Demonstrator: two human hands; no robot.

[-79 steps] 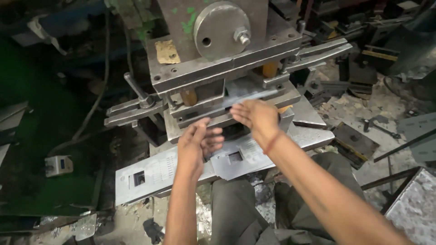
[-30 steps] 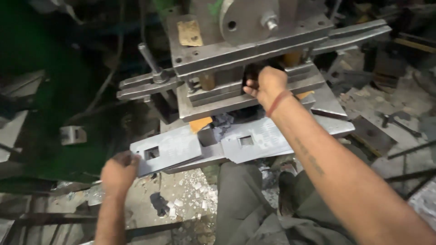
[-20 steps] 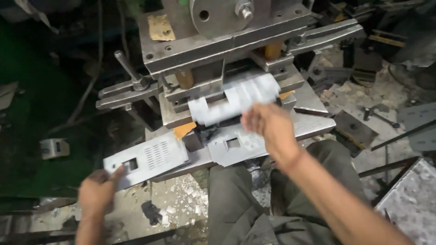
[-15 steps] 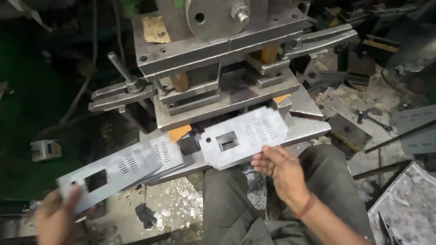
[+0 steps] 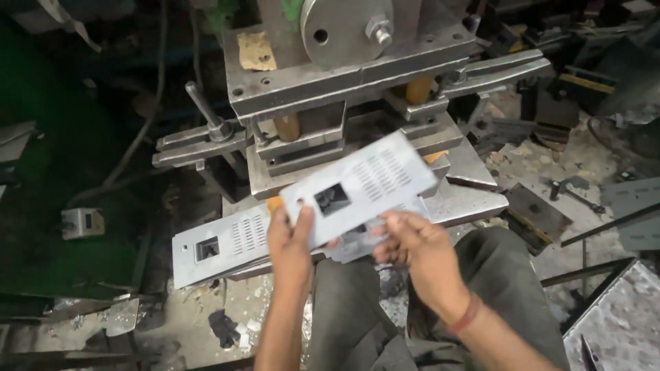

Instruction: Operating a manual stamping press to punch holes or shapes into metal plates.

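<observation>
A flat grey metal plate point(image 5: 364, 184) with a square cut-out and rows of slots is held up in front of the press. My left hand point(image 5: 290, 242) grips its left end with the thumb on top. My right hand point(image 5: 411, 246) holds its lower edge from below. Behind the plate stands the steel press die point(image 5: 330, 134), its slot between the upper and lower blocks. A second punched plate point(image 5: 220, 244) lies flat on the press bed's left side, beside my left hand.
A lever handle point(image 5: 205, 113) sticks up at the die's left. Long flat bars point(image 5: 498, 69) jut out to the right. Metal scrap and offcuts point(image 5: 543, 206) litter the floor at right. A small grey box point(image 5: 81, 223) lies at left. My knees sit below the bed.
My left hand set one punched plate on the bed's left and came back. My right hand pulled a plate out of the die, and both hands now hold it up.
</observation>
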